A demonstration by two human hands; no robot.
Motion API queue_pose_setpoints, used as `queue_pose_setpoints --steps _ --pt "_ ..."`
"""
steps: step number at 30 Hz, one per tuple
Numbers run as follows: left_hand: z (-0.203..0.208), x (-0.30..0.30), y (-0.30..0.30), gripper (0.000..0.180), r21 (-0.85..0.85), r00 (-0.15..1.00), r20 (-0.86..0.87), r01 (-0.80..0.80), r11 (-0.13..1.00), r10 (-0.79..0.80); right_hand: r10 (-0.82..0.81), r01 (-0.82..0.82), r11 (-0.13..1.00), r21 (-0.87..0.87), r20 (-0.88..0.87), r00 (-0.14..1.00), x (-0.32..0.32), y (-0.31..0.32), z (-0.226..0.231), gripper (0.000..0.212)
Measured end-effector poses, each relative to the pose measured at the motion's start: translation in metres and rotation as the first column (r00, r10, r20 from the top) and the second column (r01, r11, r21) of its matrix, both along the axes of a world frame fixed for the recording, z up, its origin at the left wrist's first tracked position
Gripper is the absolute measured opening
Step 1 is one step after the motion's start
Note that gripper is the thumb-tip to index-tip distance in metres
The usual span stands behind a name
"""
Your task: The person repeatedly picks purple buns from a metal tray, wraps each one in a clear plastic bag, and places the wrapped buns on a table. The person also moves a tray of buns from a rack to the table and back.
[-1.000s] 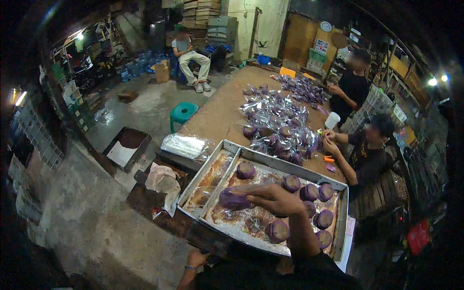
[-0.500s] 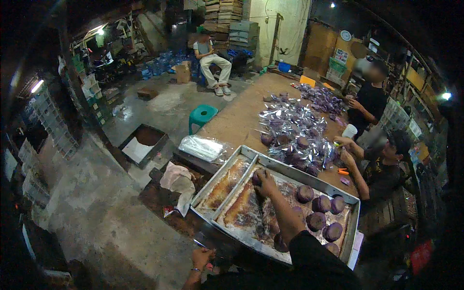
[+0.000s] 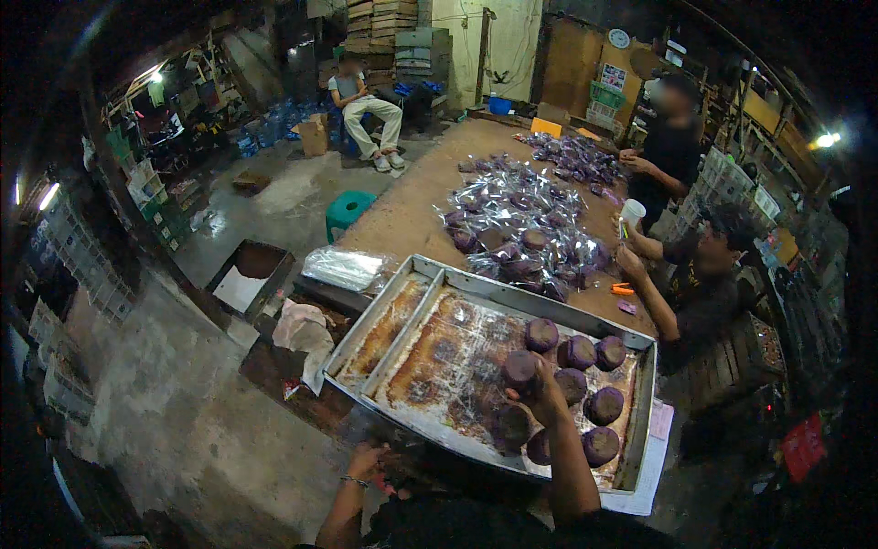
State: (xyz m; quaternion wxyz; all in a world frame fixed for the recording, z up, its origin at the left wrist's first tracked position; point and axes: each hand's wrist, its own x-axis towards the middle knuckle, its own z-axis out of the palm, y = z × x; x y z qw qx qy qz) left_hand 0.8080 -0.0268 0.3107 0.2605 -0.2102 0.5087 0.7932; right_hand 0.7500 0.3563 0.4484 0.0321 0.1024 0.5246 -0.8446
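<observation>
A large metal tray [image 3: 370,395] with a divider strip on its left lies before me. Round purple buns [image 3: 604,405] with brown tops sit in its right half, several of them. My right hand [image 3: 546,398] reaches over the tray, its fingers closed around a purple bun [image 3: 520,370] among the others. Below the tray's near left edge is my left hand [image 3: 368,460], a band on its wrist. Shadow and blur hide how its fingers are set and whether anything is in them.
Clear-wrapped buns [image 3: 526,224] are heaped on the wooden table [image 3: 412,210] behind the tray. Clear plastic bags [image 3: 346,267] and a cloth [image 3: 305,331] lie to the left. Two people work at the table's right side; another sits farther back near a green stool [image 3: 349,210].
My right hand has moved from the divider strip toward the buns on the right, a bun in its grasp. The whole view has shifted, and my left hand has turned slightly.
</observation>
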Motion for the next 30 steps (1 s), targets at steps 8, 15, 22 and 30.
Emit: queue_pose_setpoints --steps 8,15,22,30 --pt "-0.023 0.019 -0.011 0.019 -0.041 0.991 0.01 -0.131 0.991 0.131 0.081 0.122 0.25 0.961 -0.146 0.986 0.079 0.0 0.025 0.063" --pt "0.047 0.069 0.023 0.019 0.031 0.79 -0.003 -0.612 0.79 0.613 -0.071 0.497 0.691 0.525 -0.635 0.769 0.084 -0.066 0.057 0.053" --pt "0.087 0.089 0.065 0.011 -0.004 0.764 -0.224 -0.622 0.783 0.606 0.479 -0.296 0.761 0.577 -0.191 0.857 0.127 -0.153 0.013 0.048" --pt "0.078 0.069 0.033 0.013 0.25 0.949 -0.176 -0.215 0.944 0.262 0.722 -0.672 0.684 0.282 -0.133 0.679 0.091 -0.149 0.019 0.063"
